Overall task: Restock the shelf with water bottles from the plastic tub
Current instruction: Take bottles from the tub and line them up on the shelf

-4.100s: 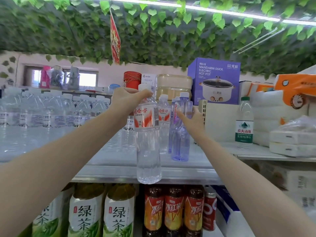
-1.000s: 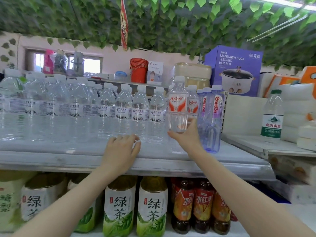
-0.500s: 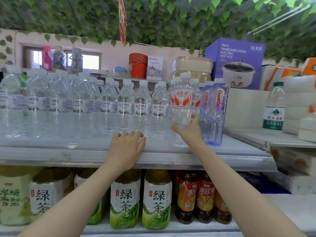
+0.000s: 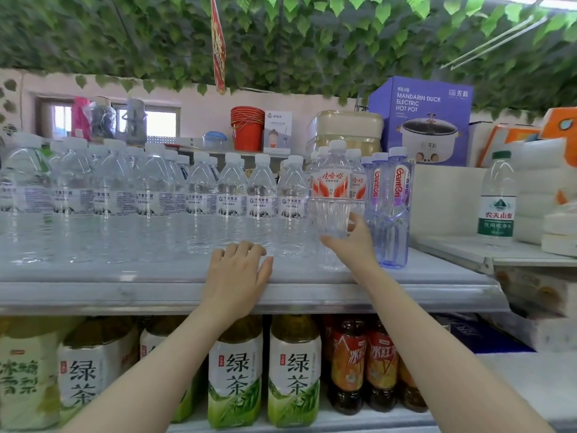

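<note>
Right hand (image 4: 349, 245) grips upright water bottle (image 4: 334, 182); left hand (image 4: 237, 273) flat on shelf (image 4: 125, 295).

the water bottle (image 4: 334, 195) now stands on the shelf (image 4: 125, 292); the left hand (image 4: 237, 273) let go and rests on its edge; the right hand (image 4: 352, 242) seems to grip the bottle low.
</note>
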Available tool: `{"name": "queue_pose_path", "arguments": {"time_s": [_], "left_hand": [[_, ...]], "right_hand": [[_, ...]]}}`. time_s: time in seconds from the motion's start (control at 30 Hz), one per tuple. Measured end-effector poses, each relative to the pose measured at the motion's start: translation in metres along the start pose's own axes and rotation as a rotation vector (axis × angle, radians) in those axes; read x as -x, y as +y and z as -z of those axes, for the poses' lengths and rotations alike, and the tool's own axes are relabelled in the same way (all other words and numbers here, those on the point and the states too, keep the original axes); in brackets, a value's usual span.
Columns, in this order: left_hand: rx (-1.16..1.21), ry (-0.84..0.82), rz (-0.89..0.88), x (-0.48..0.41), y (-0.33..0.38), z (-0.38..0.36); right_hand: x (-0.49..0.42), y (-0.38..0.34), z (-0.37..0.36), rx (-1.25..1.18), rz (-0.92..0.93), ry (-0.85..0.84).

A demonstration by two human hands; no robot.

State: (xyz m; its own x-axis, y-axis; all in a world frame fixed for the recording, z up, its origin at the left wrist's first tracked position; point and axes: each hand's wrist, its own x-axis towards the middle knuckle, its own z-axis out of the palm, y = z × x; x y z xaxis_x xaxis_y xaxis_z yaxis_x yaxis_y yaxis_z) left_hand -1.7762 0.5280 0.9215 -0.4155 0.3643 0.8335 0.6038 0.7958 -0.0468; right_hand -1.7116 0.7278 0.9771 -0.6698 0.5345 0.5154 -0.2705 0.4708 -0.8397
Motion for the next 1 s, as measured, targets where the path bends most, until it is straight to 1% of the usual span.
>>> {"name": "queue_pose_path", "arguments": {"time_s": [0.2, 0.43, 0.5, 0.6, 0.67, 0.77, 0.83, 1.0], "left_hand": [[0.005, 0.017, -0.004, 0.0, -0.001, -0.001], [-0.016, -0.009, -0.004, 0.0, -0.001, -0.001], [-0.021, -0.038, -0.006, -0.002, -0.002, 0.001], [-0.018, -0.125, 0.002, -0.004, -0.001, 0.004], [-0.033, -0.151, -0.003, -0.004, -0.001, 0.011], [-0.129, -0.118, -0.068, 0.003, 0.002, 0.026], [-0.146, -0.1, -0.078, 0.014, 0.008, 0.041], [-0.166, -0.137, -0.079, 0.06, 0.035, 0.077]], "right_hand": [[-0.001, 0.003, -0.001, 0.052, 0.007, 0.024], [-0.001, 0.004, -0.002, 0.079, 0.011, 0.044], [0.0, 0.002, -0.002, 0.086, 0.009, 0.039], [0.005, -0.004, -0.001, 0.137, 0.015, -0.013], [0.009, -0.008, 0.003, 0.225, 0.03, -0.07], [0.024, -0.016, 0.018, 0.327, 0.046, -0.098], [0.042, -0.018, 0.031, 0.38, 0.078, -0.114], [0.106, -0.001, 0.066, 0.511, 0.134, -0.215]]}}
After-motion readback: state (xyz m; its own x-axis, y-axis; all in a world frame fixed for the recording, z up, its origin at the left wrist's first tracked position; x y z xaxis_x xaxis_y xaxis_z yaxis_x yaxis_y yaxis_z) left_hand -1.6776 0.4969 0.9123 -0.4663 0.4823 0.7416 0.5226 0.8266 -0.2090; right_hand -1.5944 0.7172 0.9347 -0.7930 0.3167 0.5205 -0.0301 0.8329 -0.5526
